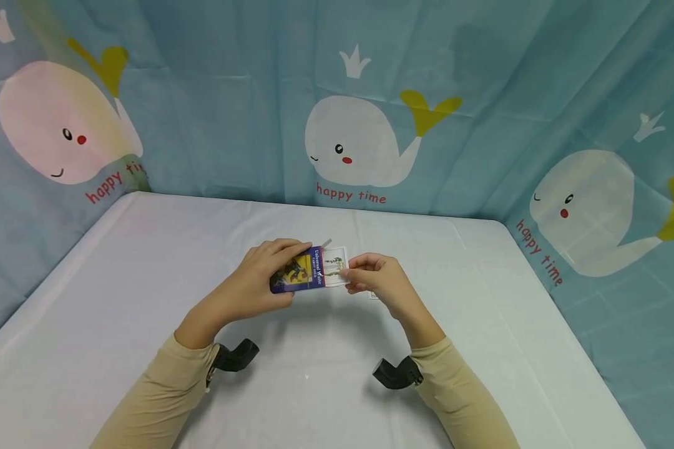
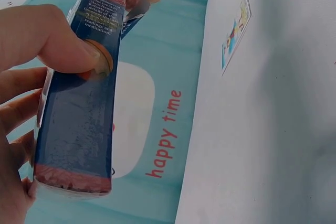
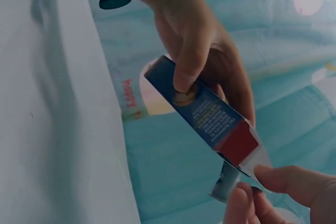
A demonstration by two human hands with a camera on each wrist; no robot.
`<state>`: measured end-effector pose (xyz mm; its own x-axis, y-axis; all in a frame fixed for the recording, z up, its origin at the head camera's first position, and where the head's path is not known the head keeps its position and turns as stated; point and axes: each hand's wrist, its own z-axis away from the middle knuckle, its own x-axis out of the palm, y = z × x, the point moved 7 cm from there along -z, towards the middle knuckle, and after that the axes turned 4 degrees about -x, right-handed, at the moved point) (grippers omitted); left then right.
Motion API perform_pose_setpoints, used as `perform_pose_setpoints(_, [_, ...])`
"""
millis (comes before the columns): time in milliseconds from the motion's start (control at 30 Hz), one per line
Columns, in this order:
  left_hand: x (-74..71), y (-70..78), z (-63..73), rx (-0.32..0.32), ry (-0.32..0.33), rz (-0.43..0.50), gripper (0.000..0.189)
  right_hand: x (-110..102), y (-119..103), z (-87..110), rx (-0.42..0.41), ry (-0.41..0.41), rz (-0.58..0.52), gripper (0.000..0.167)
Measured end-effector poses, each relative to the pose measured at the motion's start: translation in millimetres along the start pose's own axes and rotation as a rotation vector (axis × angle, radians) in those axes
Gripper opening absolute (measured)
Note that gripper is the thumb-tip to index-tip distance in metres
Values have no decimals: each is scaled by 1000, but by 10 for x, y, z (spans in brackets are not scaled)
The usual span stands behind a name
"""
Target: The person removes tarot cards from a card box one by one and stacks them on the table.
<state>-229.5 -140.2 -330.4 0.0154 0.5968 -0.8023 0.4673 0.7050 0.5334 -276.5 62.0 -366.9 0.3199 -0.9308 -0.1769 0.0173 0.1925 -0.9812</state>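
Note:
A blue tarot card box [image 1: 297,274], lettered "Universal Waite", is gripped by my left hand [image 1: 261,277] above the table. In the left wrist view the thumb presses on the narrow side of the box [image 2: 79,119], the other fingers behind it. White-bordered cards [image 1: 334,259] stick out of the box's right end, where the flap stands open. My right hand [image 1: 379,277] pinches their outer edge between thumb and fingers. How many cards stick out I cannot tell. Another card [image 2: 237,32] lies on the table, mostly hidden behind the right hand in the head view.
The table [image 1: 292,399] has a white cloth. Blue curtains [image 1: 213,125] printed with whales stand around its back and sides. A black wrist camera [image 1: 236,355] sits on the left sleeve, and another black camera [image 1: 395,374] on the right one.

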Motion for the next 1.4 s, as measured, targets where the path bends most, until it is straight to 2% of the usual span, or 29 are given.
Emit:
perform_pose_setpoints(167, [-18, 7, -4, -4, 0, 2, 81, -7, -3, 15, 27, -75, 10, 25])
perform_pose_setpoints(333, [-32, 10, -1, -6, 2, 7, 81, -6, -11, 24, 39, -103, -5, 23])
perform_pose_setpoints(733, [-39, -26, 10, -30, -3, 1, 80, -62, -11, 9, 41, -74, -34, 19])
perform_pose_setpoints(1400, [-57, -52, 7, -28, -3, 7, 79, -254, -54, 18, 30, -92, -18, 21])
